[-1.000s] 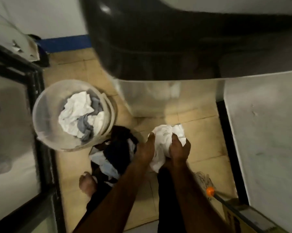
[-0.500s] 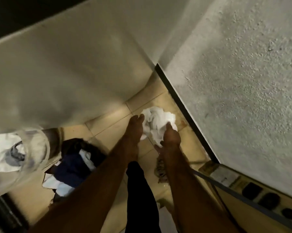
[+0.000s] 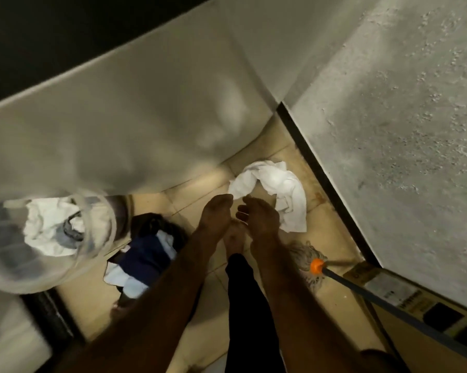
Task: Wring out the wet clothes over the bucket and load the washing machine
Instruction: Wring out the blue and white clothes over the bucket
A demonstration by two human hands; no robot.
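1. Left hand (image 3: pixel 215 215), right hand (image 3: pixel 259 218): grip loose, fingers relaxed, holding nothing.
2. Cloth (image 3: pixel 278 189): crumpled, just beyond the fingertips, in the corner between washer (image 3: pixel 119 117) and wall (image 3: pixel 388 130); whether it rests on the floor is unclear.
3. Judged step: gather the cloth in both hands and twist it over the bucket (image 3: pixel 11 262), at left.
4. Room: narrow floor strip, with the pile (image 3: pixel 149 251) and mop (image 3: pixel 317 266) on either side.

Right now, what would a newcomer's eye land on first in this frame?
The crumpled white cloth is brightest, near the corner of the floor, just beyond the left hand and right hand, both open. At the left, a translucent bucket holds white and grey laundry; an orange mop collar glows at lower right.
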